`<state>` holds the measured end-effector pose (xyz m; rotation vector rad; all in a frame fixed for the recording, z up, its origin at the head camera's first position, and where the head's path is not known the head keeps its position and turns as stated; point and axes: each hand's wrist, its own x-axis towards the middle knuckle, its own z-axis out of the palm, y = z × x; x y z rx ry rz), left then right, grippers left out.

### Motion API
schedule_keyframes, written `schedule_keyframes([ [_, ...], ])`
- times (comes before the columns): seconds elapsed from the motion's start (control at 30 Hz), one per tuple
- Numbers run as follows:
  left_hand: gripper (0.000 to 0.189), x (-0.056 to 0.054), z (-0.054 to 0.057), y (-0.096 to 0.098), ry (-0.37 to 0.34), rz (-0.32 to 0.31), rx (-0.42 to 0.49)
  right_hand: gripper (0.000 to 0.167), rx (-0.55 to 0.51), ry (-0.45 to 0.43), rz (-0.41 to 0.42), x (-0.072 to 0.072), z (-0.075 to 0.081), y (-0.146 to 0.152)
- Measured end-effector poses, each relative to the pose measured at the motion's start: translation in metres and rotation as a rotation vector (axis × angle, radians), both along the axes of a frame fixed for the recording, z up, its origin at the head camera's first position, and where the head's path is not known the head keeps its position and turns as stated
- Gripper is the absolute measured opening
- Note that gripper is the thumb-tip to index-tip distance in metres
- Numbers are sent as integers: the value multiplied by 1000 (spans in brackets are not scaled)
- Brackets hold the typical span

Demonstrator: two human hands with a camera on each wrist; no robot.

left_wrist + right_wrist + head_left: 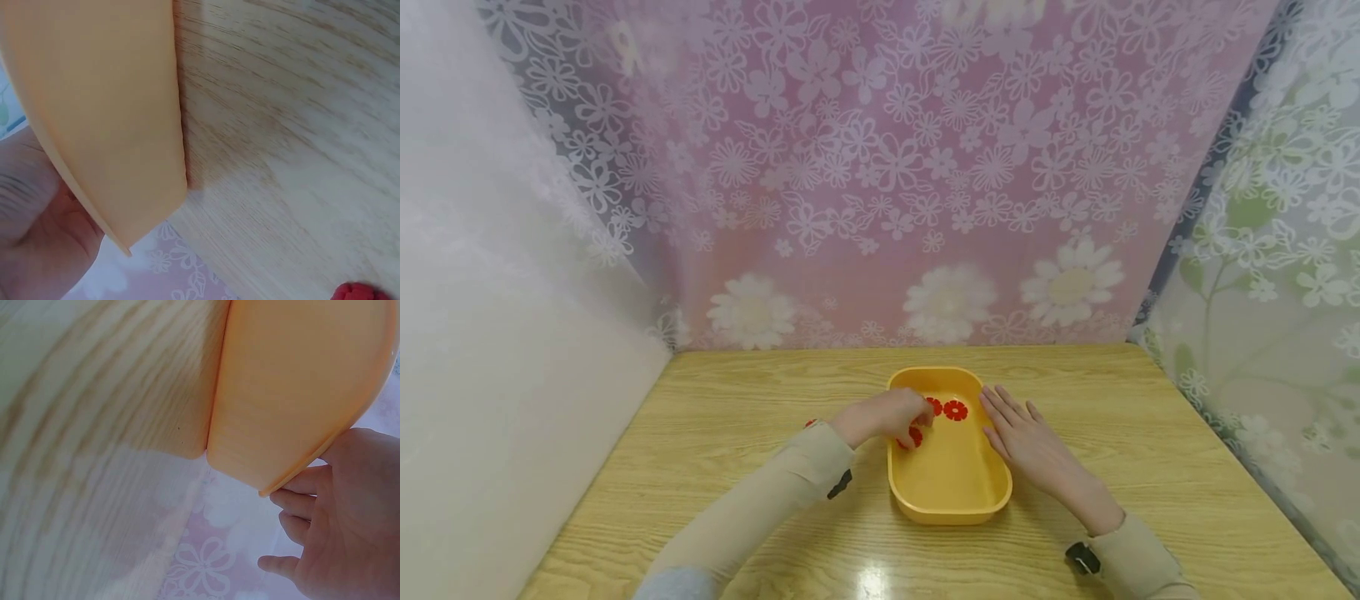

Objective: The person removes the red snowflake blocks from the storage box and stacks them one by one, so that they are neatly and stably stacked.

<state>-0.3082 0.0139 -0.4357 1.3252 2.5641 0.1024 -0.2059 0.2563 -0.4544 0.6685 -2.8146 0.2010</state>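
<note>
A yellow plastic basin (951,483) stands on the wooden table. My left hand (901,412) reaches over its left rim, thumb and fingers curled about a red flower-shaped piece (913,437). Farther in, a second red flower-shaped piece (956,410) lies on the basin floor, and another (934,406) beside it is partly covered by my fingers. In the left wrist view the basin's wall (106,112) hides the fingertips. My right hand (1026,437) rests with straight fingers against the right rim; the right wrist view shows its fingers (299,503) at the rim's outer edge.
On the table (737,383) left of the basin, a small red piece (811,423) peeks out behind my left forearm; the left wrist view shows a red lump (359,292) there. A flowered pink curtain (865,208) hangs along the table's back edge, with pale sheets at both sides.
</note>
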Motion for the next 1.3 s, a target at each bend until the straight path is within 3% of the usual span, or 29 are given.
schedule_keyframes([
  [0.27,33,4,1,0,33,48,-63,56,-35,41,26,-1,-1,-1],
  [0.6,33,5,2,1,32,71,-79,56,-14,0,7,1,1,-2],
  [1.03,26,1,-5,3,50,58,18,56,-11,0,5,1,1,-2],
  [1.3,36,0,4,1,35,26,148,56,-11,-10,6,1,1,-1],
])
